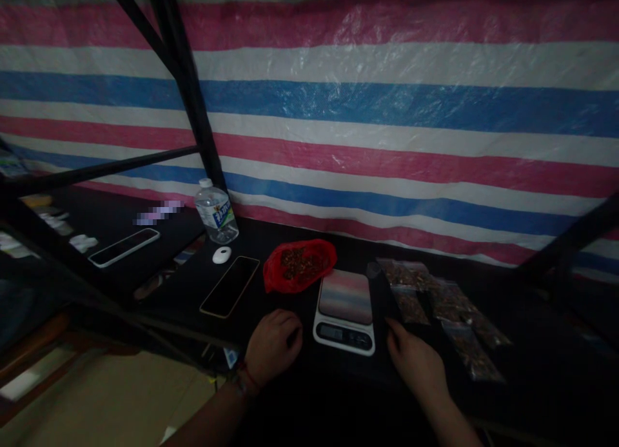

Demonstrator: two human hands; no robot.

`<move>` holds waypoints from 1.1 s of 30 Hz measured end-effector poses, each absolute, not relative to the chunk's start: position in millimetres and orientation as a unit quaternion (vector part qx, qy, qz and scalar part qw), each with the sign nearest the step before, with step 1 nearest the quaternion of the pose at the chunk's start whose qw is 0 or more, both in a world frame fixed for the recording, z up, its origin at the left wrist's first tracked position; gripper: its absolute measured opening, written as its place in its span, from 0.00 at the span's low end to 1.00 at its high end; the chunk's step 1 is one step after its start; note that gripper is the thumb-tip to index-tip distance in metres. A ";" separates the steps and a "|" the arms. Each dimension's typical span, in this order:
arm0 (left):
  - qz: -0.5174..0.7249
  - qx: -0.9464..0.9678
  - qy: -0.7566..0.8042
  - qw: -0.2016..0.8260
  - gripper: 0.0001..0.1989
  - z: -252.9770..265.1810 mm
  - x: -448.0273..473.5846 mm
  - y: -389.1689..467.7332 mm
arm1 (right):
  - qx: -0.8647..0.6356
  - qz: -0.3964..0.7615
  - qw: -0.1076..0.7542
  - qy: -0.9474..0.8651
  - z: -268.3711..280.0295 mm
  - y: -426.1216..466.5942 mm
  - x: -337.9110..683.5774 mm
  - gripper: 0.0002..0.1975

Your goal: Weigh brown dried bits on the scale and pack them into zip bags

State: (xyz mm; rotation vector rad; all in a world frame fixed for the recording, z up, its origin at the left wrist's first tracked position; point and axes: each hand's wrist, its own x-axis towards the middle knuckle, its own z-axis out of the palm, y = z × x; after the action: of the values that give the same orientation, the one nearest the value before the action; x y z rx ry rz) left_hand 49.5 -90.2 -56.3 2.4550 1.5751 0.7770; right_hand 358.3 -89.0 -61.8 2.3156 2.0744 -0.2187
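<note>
The left hand (273, 345) rests on the black table (193, 286) as a loose fist, holding nothing, just left of the kitchen scale (345, 311). The right hand (416, 363) lies flat and open, fingers reaching toward small clear packets (435, 305). A red bag (300, 264) of dried bits sits behind the scale.

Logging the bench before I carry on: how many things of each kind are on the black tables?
Phones: 2
Water bottle: 1
Red bag of dried pieces: 1
Digital scale: 1
Small white oval object: 1
Clear filled packets: about 6, overlapping
Total: about 12
</note>
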 end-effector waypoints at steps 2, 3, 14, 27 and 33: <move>0.259 0.812 0.520 0.054 0.07 -56.4 49.7 -90.8 | 0.744 -0.072 0.014 0.665 -60.9 -89.1 357.7 0.22; 0.257 0.812 0.522 0.049 0.07 -56.5 49.9 -91.2 | 0.744 -0.072 0.012 0.664 -60.5 -89.4 357.4 0.22; 0.257 0.814 0.521 0.003 0.06 -58.5 50.8 -92.5 | 0.741 -0.056 -0.014 0.668 -61.8 -90.3 355.8 0.21; 0.258 0.815 0.518 -0.005 0.05 -59.7 49.4 -96.6 | 0.735 -0.043 -0.047 0.675 -61.4 -92.9 353.9 0.20; 0.262 0.811 0.522 -0.005 0.06 -60.0 50.2 -96.1 | 0.739 -0.047 -0.044 0.671 -62.5 -91.1 353.9 0.20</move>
State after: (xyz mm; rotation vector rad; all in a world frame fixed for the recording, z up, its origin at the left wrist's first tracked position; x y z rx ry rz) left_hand 50.2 -96.1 -60.0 2.5578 1.6469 0.8259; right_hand 353.9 -91.1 -62.5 2.3889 2.1677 -0.1519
